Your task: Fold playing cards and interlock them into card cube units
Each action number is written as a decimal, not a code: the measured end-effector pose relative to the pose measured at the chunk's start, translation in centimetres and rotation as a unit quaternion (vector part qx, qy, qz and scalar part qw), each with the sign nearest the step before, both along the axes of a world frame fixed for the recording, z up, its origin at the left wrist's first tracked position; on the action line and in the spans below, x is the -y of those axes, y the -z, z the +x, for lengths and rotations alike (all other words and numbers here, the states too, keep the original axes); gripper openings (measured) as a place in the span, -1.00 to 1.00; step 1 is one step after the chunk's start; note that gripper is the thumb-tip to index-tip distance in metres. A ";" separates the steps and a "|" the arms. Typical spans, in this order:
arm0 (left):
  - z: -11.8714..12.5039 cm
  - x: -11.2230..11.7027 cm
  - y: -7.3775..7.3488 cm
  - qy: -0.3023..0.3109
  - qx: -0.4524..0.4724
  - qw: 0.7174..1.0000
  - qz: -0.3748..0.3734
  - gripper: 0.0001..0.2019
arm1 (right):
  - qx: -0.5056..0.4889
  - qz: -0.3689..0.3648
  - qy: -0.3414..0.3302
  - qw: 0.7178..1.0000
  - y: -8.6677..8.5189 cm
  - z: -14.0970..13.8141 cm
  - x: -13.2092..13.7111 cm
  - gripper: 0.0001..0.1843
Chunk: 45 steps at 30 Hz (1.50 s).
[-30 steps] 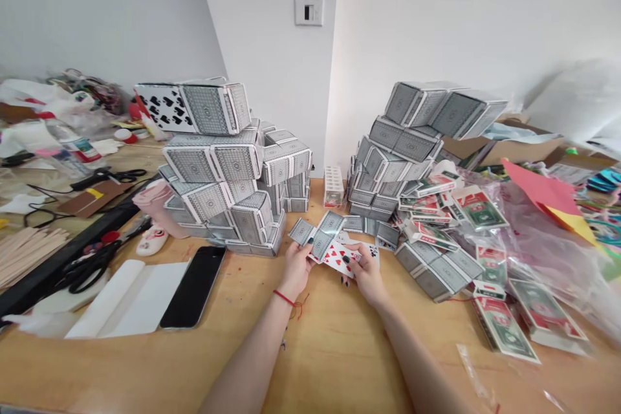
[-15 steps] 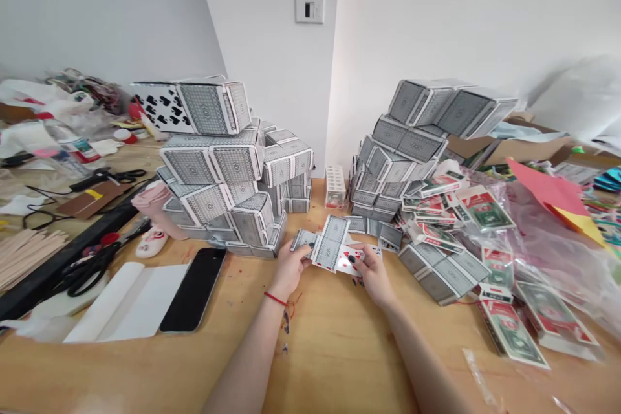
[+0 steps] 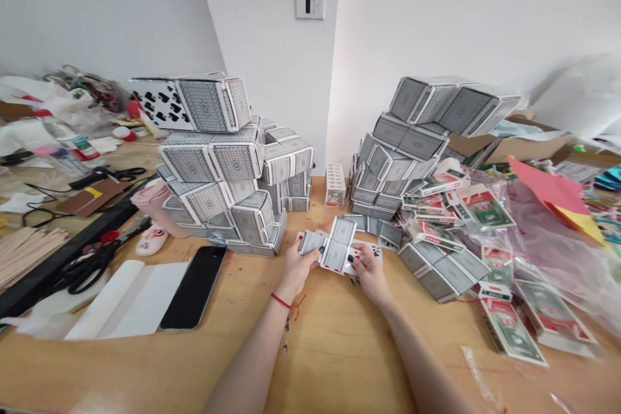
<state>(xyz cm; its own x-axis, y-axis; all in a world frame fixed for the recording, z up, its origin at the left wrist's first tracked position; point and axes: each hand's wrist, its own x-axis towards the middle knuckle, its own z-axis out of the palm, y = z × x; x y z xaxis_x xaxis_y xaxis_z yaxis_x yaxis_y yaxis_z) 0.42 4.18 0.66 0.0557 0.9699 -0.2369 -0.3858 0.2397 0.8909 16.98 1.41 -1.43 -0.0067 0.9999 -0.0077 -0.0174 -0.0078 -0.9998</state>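
Note:
Between my hands several playing cards overlap, one grey-backed playing card (image 3: 338,242) standing out in the middle. My left hand (image 3: 297,266) is closed on the left side of this group, its thumb across a grey back. My right hand (image 3: 371,275) pinches the right side, where white faces with red pips and a corner with black pips show. How the cards join or overlap underneath is hidden. Just behind lies a low row of grey card blocks (image 3: 371,225). On the right sits a larger grey card block (image 3: 444,272).
Stacked structures of grey card boxes rise at left (image 3: 211,162) and right (image 3: 398,149). A small pack of boxes (image 3: 335,186) stands between them. A black phone (image 3: 194,288), white paper (image 3: 129,304) and scissors (image 3: 92,265) lie left. Red-green card boxes (image 3: 512,330) pile up right.
My left hand has shifted right and up a little along the cards, uncovering red pips at the left end. The middle card has moved slightly right. My right hand keeps its pinch.

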 end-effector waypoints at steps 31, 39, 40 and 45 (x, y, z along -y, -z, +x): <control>-0.1 0.2 -1.3 0.003 0.237 0.970 0.052 -0.76 | -0.161 -0.124 -0.156 0.967 -0.7 -1.5 1.1 -0.60; 0.3 -0.5 -1.1 -0.031 0.309 0.950 0.008 -0.82 | -0.104 -0.174 -0.212 0.956 -0.8 -2.1 1.8 -0.63; 0.3 -0.5 -1.2 -0.035 0.311 0.950 0.005 -0.81 | -0.104 -0.169 -0.207 0.958 -0.8 -2.2 1.8 -0.63; 0.3 -0.4 -1.6 -0.034 0.328 0.944 -0.002 -0.81 | -0.116 -0.143 -0.209 0.960 -0.5 -2.5 1.9 -0.63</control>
<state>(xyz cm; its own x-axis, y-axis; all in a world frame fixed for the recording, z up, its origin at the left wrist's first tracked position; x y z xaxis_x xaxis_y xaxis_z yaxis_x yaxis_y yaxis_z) 0.67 4.58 2.28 0.1293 0.9757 -0.1766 -0.8688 0.1973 0.4541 14.47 -0.48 -0.91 -0.4417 0.8668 -0.2312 -0.1756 -0.3362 -0.9253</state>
